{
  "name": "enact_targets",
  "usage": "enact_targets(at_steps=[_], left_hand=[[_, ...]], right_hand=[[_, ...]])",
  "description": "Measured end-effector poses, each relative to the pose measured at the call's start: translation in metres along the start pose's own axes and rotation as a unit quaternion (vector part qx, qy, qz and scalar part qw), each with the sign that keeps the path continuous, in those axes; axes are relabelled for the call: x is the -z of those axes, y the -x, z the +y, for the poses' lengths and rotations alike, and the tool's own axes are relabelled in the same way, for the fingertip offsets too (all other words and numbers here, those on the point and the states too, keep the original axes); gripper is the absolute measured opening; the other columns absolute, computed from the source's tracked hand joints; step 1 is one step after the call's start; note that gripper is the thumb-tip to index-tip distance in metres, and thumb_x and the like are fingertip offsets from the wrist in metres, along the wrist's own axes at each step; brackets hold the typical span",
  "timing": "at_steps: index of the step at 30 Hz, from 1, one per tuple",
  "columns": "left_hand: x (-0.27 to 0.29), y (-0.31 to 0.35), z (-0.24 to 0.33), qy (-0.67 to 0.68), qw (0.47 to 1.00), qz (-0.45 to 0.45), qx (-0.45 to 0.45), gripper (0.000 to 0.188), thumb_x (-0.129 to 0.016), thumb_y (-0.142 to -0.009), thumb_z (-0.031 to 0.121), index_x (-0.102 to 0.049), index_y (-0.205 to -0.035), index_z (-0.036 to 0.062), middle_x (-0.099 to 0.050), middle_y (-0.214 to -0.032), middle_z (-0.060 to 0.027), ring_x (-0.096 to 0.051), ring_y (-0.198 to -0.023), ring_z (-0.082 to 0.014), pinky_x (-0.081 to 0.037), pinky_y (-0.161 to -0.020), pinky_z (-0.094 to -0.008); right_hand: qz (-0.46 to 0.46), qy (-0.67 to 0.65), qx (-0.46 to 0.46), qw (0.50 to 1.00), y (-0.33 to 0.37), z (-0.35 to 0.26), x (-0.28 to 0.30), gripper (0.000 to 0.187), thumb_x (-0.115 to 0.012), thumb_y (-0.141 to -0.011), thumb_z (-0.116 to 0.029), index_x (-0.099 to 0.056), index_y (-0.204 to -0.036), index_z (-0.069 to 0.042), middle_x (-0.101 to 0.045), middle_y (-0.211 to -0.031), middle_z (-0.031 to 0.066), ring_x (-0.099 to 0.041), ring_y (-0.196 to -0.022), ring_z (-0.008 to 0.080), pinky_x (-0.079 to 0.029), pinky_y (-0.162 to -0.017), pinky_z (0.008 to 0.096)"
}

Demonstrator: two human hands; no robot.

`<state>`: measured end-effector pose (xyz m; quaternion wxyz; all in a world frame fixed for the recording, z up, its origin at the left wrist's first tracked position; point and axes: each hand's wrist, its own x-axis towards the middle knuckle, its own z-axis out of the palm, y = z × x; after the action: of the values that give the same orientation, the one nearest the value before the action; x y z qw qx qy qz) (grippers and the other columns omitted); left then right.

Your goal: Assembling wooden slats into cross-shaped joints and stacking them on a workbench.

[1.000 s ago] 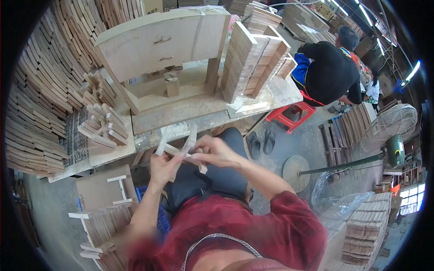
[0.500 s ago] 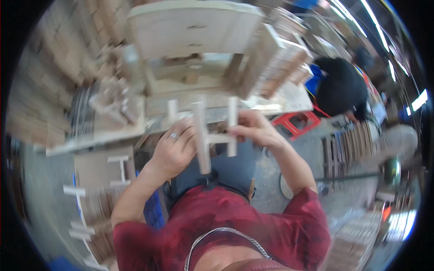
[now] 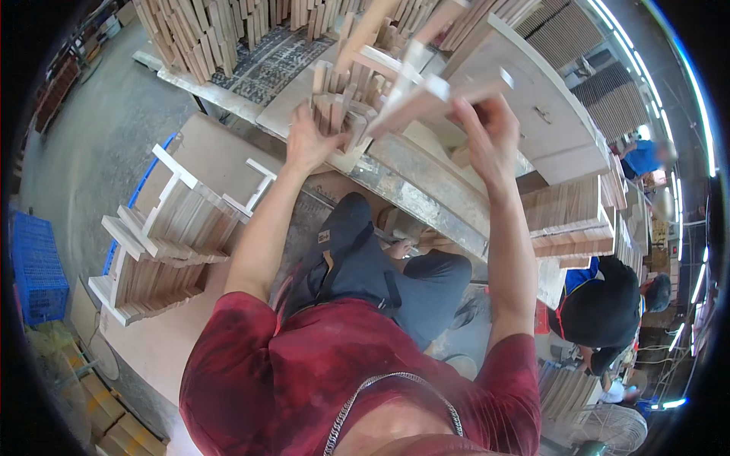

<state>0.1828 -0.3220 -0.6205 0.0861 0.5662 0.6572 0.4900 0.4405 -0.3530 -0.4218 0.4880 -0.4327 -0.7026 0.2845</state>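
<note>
My right hand (image 3: pixel 493 140) pinches an H-shaped wooden frame (image 3: pixel 414 105), raised over the workbench and tilted, its bars smeared by motion. My left hand (image 3: pixel 308 144) is at the near side of a bunch of small wooden pieces (image 3: pixel 327 112) on the bench, thumb and fingers spread apart. Its fingertips touch the bunch; no single piece shows lifted in them. Behind the raised frame, more light sticks are partly hidden.
Stacked H-shaped frames (image 3: pixel 182 220) stand on a board at my left, beyond which is a blue crate (image 3: pixel 39 266). A large pale panel (image 3: pixel 532 99) rises on the bench (image 3: pixel 433 182), beside stacked boards (image 3: pixel 566 209). A co-worker in dark clothes (image 3: pixel 601 304) bends at the right.
My view has turned left. Both hands were on the H-shaped frame above my lap; my left hand has let go and reached to the wooden pieces, while my right hand has raised the frame.
</note>
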Motion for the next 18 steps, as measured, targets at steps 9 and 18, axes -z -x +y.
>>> enact_targets(at_steps=[9,18], left_hand=[[-0.002,-0.020,-0.009,0.014,0.991,-0.131,0.024,0.083,-0.089,-0.058,0.032,-0.054,-0.122,-0.0080,-0.061,-0.117,-0.0253,-0.064,-0.104,-0.0391,-0.053,-0.089,-0.0430],[-0.001,-0.025,-0.016,0.033,0.989,-0.142,0.022,0.080,-0.091,-0.058,0.032,-0.056,-0.119,-0.0064,-0.065,-0.109,-0.0214,-0.067,-0.098,-0.0373,-0.054,-0.085,-0.0430]], right_hand=[[-0.172,-0.001,-0.004,0.985,-0.097,0.067,-0.049,0.025,-0.068,-0.096,-0.015,-0.065,-0.117,-0.001,-0.068,-0.097,0.0017,-0.059,-0.085,0.0093,-0.050,-0.078,0.0267],[-0.184,0.011,-0.016,0.983,-0.109,0.080,-0.051,0.025,-0.065,-0.099,-0.017,-0.065,-0.119,-0.002,-0.069,-0.101,0.0020,-0.059,-0.087,0.0107,-0.050,-0.082,0.0289]])
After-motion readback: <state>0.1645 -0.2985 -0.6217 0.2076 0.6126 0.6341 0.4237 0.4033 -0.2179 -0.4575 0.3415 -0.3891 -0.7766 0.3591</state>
